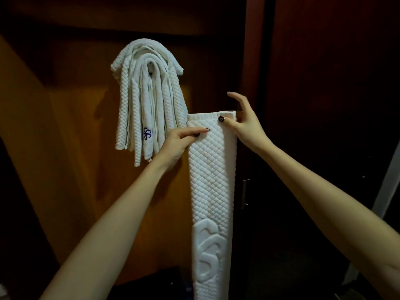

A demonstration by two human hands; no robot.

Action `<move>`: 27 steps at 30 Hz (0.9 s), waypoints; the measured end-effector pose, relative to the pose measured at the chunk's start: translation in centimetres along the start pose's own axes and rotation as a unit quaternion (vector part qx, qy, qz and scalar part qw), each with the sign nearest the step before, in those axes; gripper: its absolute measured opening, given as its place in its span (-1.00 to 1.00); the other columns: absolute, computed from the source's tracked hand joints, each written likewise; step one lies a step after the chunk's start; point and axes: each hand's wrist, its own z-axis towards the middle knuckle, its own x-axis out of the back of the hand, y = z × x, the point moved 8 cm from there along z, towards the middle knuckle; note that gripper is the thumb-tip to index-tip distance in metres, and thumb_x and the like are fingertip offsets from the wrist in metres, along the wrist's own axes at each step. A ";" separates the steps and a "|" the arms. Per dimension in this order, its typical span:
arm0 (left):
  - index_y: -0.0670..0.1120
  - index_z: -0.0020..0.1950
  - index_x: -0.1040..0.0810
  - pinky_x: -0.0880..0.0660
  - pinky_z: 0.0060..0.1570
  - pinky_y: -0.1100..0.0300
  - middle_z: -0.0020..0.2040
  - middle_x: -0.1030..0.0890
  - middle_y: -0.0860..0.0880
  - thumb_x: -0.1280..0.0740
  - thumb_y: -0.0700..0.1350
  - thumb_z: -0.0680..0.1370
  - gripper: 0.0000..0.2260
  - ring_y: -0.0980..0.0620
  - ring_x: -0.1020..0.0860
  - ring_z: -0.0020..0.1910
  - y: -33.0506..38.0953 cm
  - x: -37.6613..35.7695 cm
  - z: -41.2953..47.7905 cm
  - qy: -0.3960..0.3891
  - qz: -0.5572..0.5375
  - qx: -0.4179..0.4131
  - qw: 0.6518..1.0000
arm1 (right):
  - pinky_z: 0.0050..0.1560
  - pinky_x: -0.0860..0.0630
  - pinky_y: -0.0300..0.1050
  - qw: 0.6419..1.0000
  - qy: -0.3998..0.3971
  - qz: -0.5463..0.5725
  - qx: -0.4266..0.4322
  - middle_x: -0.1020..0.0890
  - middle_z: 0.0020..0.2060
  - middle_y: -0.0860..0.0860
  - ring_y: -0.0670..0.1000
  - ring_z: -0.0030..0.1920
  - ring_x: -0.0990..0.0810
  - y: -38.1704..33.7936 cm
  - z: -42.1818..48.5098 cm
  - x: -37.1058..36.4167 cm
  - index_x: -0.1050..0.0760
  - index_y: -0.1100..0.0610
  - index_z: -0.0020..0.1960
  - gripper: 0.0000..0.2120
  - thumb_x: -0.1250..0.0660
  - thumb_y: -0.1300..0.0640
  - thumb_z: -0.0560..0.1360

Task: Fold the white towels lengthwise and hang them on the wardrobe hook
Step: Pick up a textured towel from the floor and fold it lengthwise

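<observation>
Just right of the hung towels point(134, 109) on the hook point(150, 68), the folded towel point(213, 180) hangs pinched near its top by fingers of the left hand point(179, 141) and right hand point(244, 124); folding appears complete, and the next move calls for draping its middle over the hook.

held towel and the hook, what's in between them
In the head view, the hanging towels draped over the hook fill most of that stretch; next to the held towel is a narrow strip of bare wardrobe wood.
</observation>
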 end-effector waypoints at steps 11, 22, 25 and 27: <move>0.04 0.16 -0.62 -0.46 0.22 0.25 0.16 -0.63 0.13 -0.34 -0.27 0.54 -0.72 0.15 -0.52 0.25 4.0 -3.4 2.7 0.013 0.005 -0.016 1.000 | 0.00 -0.61 -0.08 0.983 -0.038 0.177 0.010 -0.65 0.08 0.00 0.04 0.03 -0.67 0.8 0.2 3.9 -0.09 -0.33 0.48 -0.34 -0.33 0.10 0.56; 0.03 0.25 -0.55 -0.45 0.18 0.36 0.13 -0.55 0.22 -0.30 -0.25 0.57 -0.70 0.39 -0.49 0.15 8.0 -2.0 5.7 0.100 0.135 -0.036 0.985 | 0.20 -0.50 -0.25 0.952 -0.162 0.255 -0.044 -0.57 0.25 -0.11 -0.10 0.29 -0.52 5.4 -2.4 0.3 -0.49 0.04 0.32 -0.58 -0.31 0.36 0.53; 0.16 0.24 -0.55 -0.41 0.26 0.26 0.20 -0.51 0.26 -0.31 -0.13 0.58 -0.72 0.42 -0.43 0.20 7.7 -1.8 6.1 0.101 0.160 -0.028 0.982 | 0.28 -0.49 -0.06 0.943 -0.150 0.292 -0.062 -0.57 0.28 -0.01 0.01 0.31 -0.52 6.0 -1.6 0.6 -0.53 0.05 0.28 -0.62 -0.29 0.36 0.54; 0.27 0.26 -0.51 -0.37 0.30 0.21 0.22 -0.48 0.37 -0.33 0.01 0.56 -0.71 0.40 -0.37 0.27 7.2 -2.3 6.2 0.075 0.145 -0.007 0.987 | 0.31 -0.47 -0.04 0.939 -0.148 0.304 -0.063 -0.54 0.31 -0.01 -0.02 0.32 -0.51 6.3 -1.2 0.7 -0.52 0.06 0.30 -0.63 -0.28 0.34 0.55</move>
